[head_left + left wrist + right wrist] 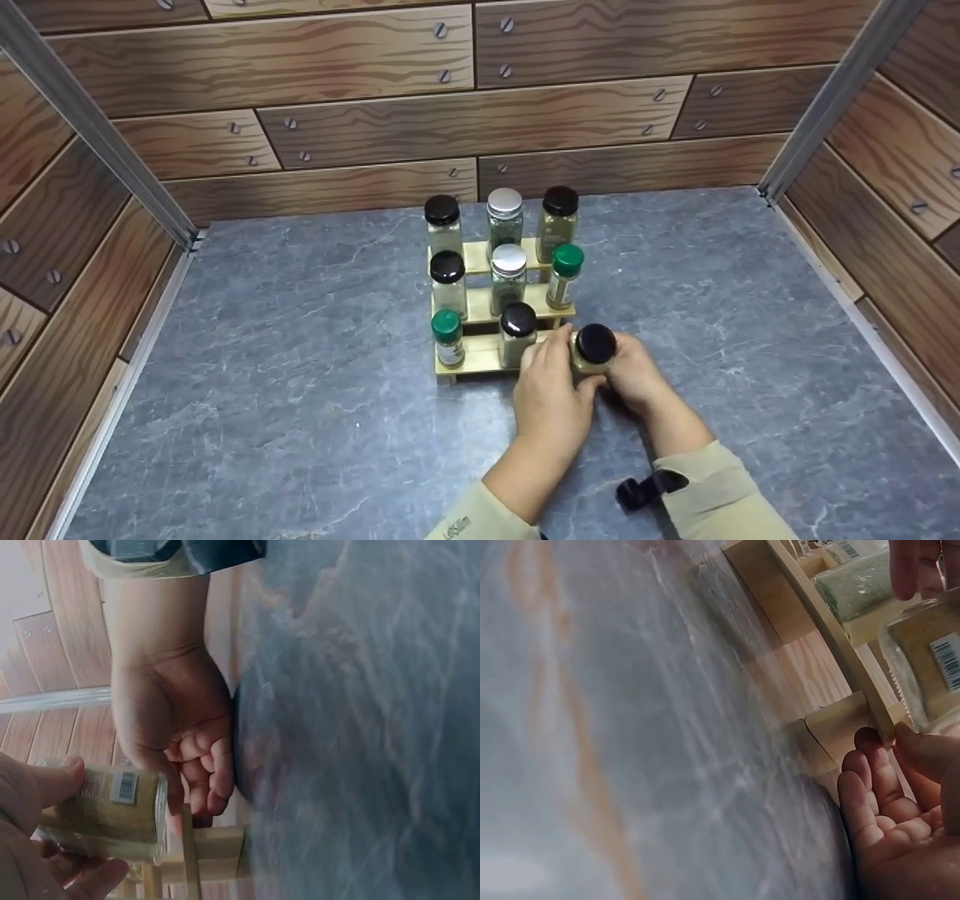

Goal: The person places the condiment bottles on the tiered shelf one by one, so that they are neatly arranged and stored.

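Observation:
My left hand [551, 394] holds a clear spice jar [591, 364] with a black lid, thumb on one side and fingers on the other. The jar is upright at the front right end of the wooden spice rack [480, 360]. In the left wrist view, a barcode label and brown contents show on the jar [105, 814]. My right hand [637, 375] is beside the jar, low at the rack's corner. The right wrist view has this hand [900, 832] pinching the end of the lowest shelf [840, 652] between thumb and fingers.
Several other jars stand on the three-step rack, among them a green-lidded jar [448, 341], a silver-lidded jar [508, 277] and a black-lidded jar [517, 337]. The marbled grey table [285, 375] is bordered by wood-patterned walls [375, 135].

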The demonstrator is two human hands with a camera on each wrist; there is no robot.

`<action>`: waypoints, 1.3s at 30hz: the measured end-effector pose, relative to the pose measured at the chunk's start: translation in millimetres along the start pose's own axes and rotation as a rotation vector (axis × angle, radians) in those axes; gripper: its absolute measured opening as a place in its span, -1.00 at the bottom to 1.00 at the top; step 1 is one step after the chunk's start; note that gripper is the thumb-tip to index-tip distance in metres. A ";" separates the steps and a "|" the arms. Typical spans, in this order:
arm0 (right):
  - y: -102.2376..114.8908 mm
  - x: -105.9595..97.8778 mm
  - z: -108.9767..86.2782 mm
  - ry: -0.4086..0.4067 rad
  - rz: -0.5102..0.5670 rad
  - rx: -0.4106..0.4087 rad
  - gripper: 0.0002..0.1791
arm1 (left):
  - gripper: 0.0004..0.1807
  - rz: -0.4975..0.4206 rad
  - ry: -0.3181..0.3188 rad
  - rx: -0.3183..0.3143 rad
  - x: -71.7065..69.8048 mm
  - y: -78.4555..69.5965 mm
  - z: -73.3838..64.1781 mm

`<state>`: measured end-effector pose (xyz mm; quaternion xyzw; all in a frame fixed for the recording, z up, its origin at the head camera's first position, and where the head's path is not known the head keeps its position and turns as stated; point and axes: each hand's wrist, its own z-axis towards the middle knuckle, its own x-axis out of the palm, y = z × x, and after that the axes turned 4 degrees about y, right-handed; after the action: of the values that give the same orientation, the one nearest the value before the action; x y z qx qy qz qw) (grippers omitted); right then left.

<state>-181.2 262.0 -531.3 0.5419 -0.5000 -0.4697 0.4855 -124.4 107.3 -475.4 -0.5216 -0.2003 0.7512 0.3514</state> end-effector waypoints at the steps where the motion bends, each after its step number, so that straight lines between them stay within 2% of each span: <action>1: -0.7 0.5 0.4 0.000 0.007 0.000 -0.76 | -0.20 0.006 -0.004 -0.007 1.7 0.0 -0.6; 14: -4.6 3.3 0.9 0.049 0.083 -0.058 -0.68 | -0.10 0.053 -0.131 -0.064 20.5 0.3 -5.6; 20: -1.9 1.5 -0.2 0.008 0.076 -0.044 -0.65 | -0.11 0.047 -0.138 -0.113 25.3 -5.8 -1.4; 28: -3.7 1.9 -0.5 0.014 0.036 -0.024 -0.62 | -0.16 0.089 -0.165 -0.127 27.0 -7.5 1.6; 35: -3.8 1.4 0.2 0.060 0.056 -0.045 -0.63 | -0.16 0.132 -0.278 -0.109 31.9 -4.8 2.4; 39: -3.0 -0.4 -0.1 0.089 0.077 -0.043 -0.59 | -0.19 0.166 -0.340 -0.124 33.3 -3.8 4.9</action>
<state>-180.9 262.5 -534.3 0.5322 -0.4881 -0.4366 0.5366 -134.7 134.7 -492.4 -0.4227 -0.2590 0.8411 0.2164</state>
